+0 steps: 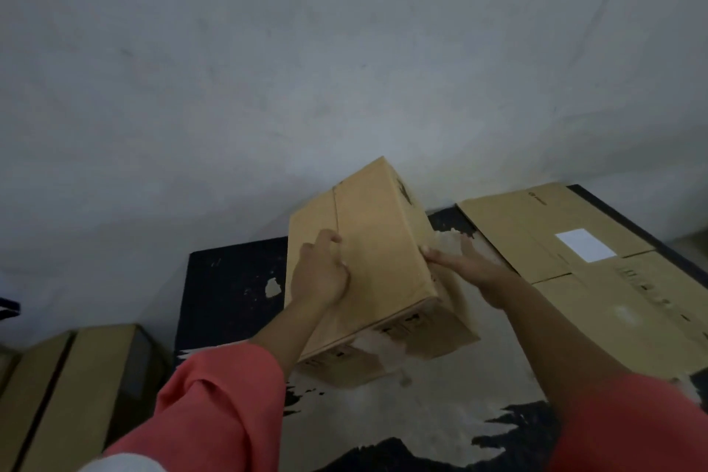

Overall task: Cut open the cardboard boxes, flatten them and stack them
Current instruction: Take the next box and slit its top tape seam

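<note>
Left hand (320, 274): fingers bent, gripping the top face of the closed brown cardboard box (379, 241).
Right hand (473, 268): fingers straight, pressed flat on the box's right side.
Box: tilted, between both hands, over the black table with worn paint (230, 280); I cannot tell if it touches.
Beside it: flat brown cardboard sheet with a white label (536, 234) lies on the table, to the right.

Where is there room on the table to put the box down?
There are two bare patches. One is the black tabletop left of the box, out to the table's left edge. The other is the worn pale patch nearer the person, in front of the box. The right side is crowded: flattened cardboard covers it up to the far edge.
</note>
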